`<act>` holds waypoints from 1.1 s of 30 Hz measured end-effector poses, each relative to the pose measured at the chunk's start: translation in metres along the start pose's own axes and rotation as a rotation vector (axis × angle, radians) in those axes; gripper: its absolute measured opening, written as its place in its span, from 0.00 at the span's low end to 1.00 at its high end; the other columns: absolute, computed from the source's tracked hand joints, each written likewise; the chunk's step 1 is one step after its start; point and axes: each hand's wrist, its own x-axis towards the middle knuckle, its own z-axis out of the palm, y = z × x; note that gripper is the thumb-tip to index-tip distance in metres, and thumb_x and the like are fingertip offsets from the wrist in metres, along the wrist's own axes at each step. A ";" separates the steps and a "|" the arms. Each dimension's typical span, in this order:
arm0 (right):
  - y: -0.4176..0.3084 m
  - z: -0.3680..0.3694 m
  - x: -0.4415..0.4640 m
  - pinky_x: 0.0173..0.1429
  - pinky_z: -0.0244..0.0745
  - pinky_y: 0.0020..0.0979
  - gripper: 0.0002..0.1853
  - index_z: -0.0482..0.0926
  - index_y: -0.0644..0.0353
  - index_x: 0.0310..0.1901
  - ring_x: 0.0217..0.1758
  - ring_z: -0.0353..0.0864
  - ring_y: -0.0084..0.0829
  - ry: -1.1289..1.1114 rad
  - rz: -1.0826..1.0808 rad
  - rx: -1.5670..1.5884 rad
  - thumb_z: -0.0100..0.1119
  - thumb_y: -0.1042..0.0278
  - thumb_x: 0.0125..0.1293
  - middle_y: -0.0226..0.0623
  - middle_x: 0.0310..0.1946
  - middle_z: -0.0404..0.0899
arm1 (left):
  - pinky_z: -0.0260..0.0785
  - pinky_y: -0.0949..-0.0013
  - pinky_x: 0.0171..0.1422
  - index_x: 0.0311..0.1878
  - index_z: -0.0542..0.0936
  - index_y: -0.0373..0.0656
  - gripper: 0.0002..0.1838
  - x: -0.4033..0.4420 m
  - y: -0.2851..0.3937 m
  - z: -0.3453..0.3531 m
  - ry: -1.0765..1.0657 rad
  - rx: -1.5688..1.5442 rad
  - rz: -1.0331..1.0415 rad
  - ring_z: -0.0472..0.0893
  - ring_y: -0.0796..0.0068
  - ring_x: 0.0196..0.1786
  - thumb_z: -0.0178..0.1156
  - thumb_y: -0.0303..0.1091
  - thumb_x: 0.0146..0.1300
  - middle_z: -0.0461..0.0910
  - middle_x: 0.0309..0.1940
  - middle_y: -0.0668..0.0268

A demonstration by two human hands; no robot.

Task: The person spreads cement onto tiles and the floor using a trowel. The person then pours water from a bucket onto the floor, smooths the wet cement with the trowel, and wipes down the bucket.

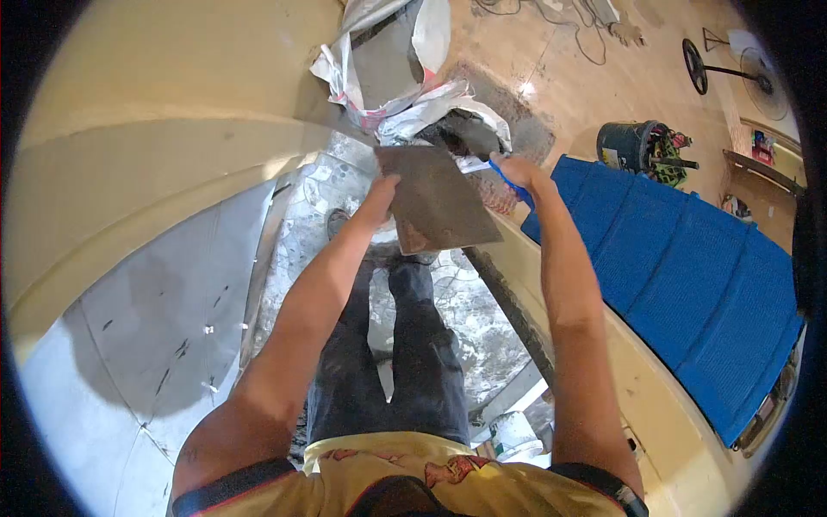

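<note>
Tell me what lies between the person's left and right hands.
In the head view, a flat grey-brown slab lies between the left hand, gripping its edge, and the right hand, holding a blue-handled tool.

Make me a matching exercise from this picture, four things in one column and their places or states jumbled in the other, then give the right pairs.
Things:
1. Rectangular slab
2. Blue-handled tool
3. Topmost sack
4. Bucket

Places and states:
A. White, holding grey material
B. Held in the right hand
C. On the floor, with things sticking out of its mouth
D. Gripped at one edge by the left hand

Right pairs: 1-D, 2-B, 3-A, 4-C
</note>
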 end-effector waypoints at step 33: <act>0.014 0.135 -0.220 0.40 0.70 0.28 0.13 0.71 0.55 0.35 0.31 0.72 0.23 0.435 0.005 1.257 0.63 0.79 0.49 0.25 0.29 0.69 | 0.69 0.54 0.63 0.69 0.63 0.44 0.29 -0.082 0.105 0.012 -0.238 0.407 -0.098 0.78 0.64 0.55 0.51 0.51 0.72 0.77 0.55 0.63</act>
